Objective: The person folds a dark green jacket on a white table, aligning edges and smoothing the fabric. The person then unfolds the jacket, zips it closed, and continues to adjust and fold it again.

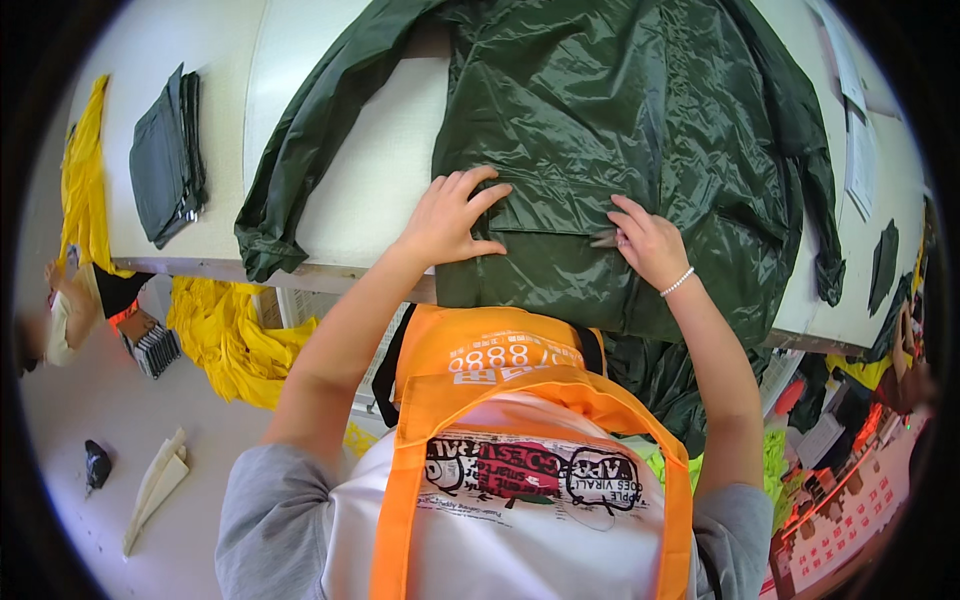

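A shiny dark green rain jacket [575, 130] lies spread on the white table, its sleeves out to both sides and its hem at the near edge. Spread flat beside the left end of a pocket flap [545, 212], my left hand [447, 218] presses on the fabric with thumb and fingers apart. My right hand [648, 240] rests at the flap's right end, its fingers bent around what looks like a pair of thread snips [603, 239]. Only the snips' small pointed grey tip shows; the rest is hidden in the palm.
Folded dark green pieces [165, 155] and yellow fabric [85, 170] lie on the table at the left. More yellow fabric [235, 335] hangs below the table edge. White papers [858, 150] lie at the far right. Another person's arm [65, 310] shows at the left rim.
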Tool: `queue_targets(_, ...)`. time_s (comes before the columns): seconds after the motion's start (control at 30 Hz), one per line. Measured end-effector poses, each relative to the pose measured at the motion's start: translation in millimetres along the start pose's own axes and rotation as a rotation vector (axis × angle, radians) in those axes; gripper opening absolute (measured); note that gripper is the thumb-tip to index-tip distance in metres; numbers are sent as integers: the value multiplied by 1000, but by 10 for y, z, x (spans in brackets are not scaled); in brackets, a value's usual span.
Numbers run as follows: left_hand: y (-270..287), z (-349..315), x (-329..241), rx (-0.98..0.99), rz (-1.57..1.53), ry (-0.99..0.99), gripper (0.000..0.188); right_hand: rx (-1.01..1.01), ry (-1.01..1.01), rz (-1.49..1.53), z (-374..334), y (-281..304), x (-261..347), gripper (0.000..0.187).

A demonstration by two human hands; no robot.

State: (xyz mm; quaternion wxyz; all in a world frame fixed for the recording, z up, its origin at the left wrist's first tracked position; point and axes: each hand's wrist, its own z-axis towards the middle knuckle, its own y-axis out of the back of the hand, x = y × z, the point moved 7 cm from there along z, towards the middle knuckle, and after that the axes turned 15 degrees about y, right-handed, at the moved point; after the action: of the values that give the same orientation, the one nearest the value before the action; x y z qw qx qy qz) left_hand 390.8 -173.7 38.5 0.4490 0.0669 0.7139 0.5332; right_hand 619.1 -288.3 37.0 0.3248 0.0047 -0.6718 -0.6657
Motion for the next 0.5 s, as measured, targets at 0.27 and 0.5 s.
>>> queue_targets(0.27,-70,338,455,-229,-291,665,23,-339,-647,308,315,68,-803,35)
queue_targets(0.5,-84,370,479,-219,-296,729,25,-294,-728,377,305,-27,-977,47)
